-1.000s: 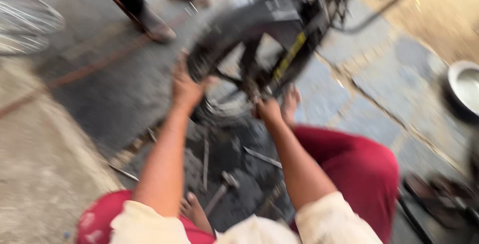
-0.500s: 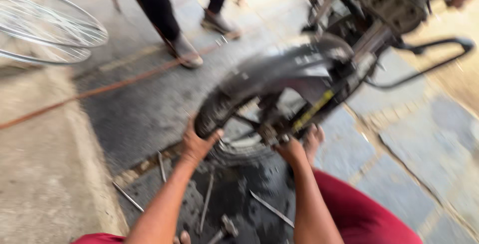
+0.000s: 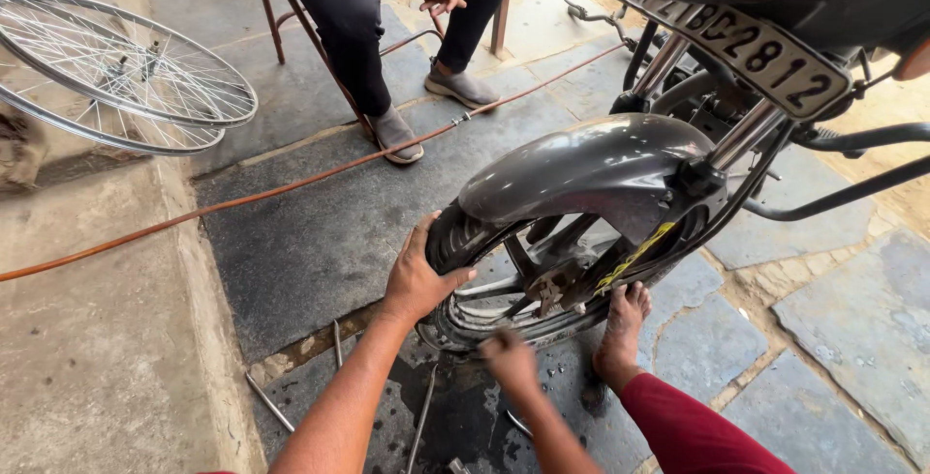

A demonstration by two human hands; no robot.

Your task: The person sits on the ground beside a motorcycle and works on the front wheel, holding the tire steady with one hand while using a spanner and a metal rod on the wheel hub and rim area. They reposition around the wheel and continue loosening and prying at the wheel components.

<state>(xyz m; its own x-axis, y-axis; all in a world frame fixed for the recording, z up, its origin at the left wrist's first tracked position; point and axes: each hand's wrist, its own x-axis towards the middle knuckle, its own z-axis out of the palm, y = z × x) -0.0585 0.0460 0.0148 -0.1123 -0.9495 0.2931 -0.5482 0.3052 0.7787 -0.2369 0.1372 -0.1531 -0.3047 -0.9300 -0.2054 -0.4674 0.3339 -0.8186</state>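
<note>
Seen from the head camera, a motorcycle's front wheel point(image 3: 513, 285) stands low in the middle under a dark mudguard point(image 3: 591, 169). The left hand point(image 3: 418, 280) lies spread flat against the tyre's left side. The right hand point(image 3: 511, 358), blurred, sits at the wheel's lower rim; its grip cannot be told. A bare foot point(image 3: 620, 334) rests beside the wheel. A seated person point(image 3: 387, 19) and a spoked bicycle rim point(image 3: 116, 72) lie beyond.

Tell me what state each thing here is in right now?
Left hand: open, palm pressed on the tyre.
Right hand: blurred, low at the wheel; its grip cannot be told.
Front wheel: mounted in the fork, touching the ground.
Mudguard: in place over the wheel.
Spoked rim: bare, no tyre, lying apart.
Orange hose: stretched across the ground.
</note>
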